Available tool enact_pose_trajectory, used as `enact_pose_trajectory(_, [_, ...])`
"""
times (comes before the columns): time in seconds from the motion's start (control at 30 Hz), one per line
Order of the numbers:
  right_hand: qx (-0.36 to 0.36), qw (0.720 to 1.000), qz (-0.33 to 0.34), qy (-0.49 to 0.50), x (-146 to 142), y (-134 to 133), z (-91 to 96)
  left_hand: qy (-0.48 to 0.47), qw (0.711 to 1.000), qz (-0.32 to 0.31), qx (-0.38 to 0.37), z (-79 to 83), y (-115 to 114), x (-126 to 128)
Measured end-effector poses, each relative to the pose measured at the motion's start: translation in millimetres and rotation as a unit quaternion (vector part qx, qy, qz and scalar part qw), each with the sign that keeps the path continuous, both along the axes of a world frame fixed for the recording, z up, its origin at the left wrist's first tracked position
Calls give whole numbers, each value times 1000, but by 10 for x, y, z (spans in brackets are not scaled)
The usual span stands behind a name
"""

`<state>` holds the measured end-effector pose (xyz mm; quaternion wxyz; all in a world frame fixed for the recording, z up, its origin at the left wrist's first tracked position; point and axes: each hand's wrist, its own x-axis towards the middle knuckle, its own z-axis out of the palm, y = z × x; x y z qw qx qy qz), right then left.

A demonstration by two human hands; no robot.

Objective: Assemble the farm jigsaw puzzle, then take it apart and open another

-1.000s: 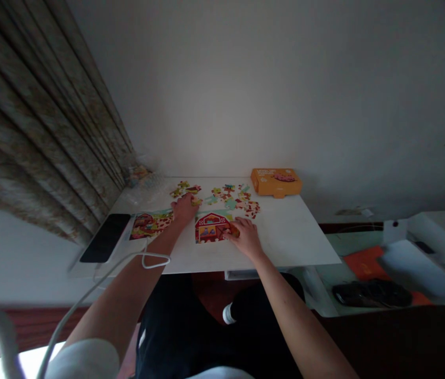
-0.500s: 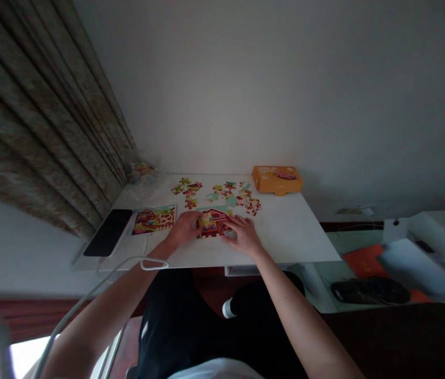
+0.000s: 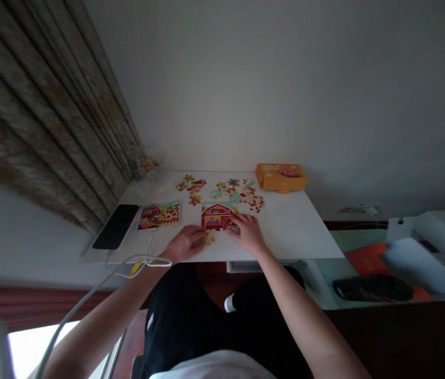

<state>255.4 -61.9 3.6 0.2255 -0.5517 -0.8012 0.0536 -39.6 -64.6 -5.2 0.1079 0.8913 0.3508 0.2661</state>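
A partly joined jigsaw puzzle [image 3: 214, 215] showing a red barn lies flat on the white table near its front edge. Below its lower left edge, my left hand [image 3: 185, 243] pinches a yellowish puzzle piece [image 3: 209, 238] between thumb and fingers. My right hand [image 3: 247, 232] rests over the puzzle's lower right corner, fingers apart, thumb by the lower edge; what lies beneath the palm is hidden. Loose puzzle pieces [image 3: 252, 200] are scattered behind the barn, and another cluster of pieces [image 3: 194, 198] lies further left.
A picture card [image 3: 160, 215] of the barn scene lies left, beside a black phone [image 3: 115, 227]. A white cable [image 3: 149, 258] loops over my left forearm. An orange box [image 3: 281, 178] stands at the back right, and a clear plastic bag [image 3: 149, 176] at the back left.
My left hand has moved off the barn's left side, down toward the table's front edge, and now has a yellowish piece. My right hand stays at the puzzle's right side. The view shifted slightly.
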Motion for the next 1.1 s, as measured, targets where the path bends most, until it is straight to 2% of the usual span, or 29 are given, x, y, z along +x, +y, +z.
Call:
enact_pose_trajectory(0.3, [2,1000,1,2,19,8,-37,80,997,-11,-5,182,-84,72])
enact_pose_trajectory(0.53, [6,1000,-4,5,19,7,-46,93,995,-32,-7,154,-68,88])
enact_pose_trajectory(1.1, [12,1000,28,2,52,34,-92,110,994,-9,-14,190,-98,93])
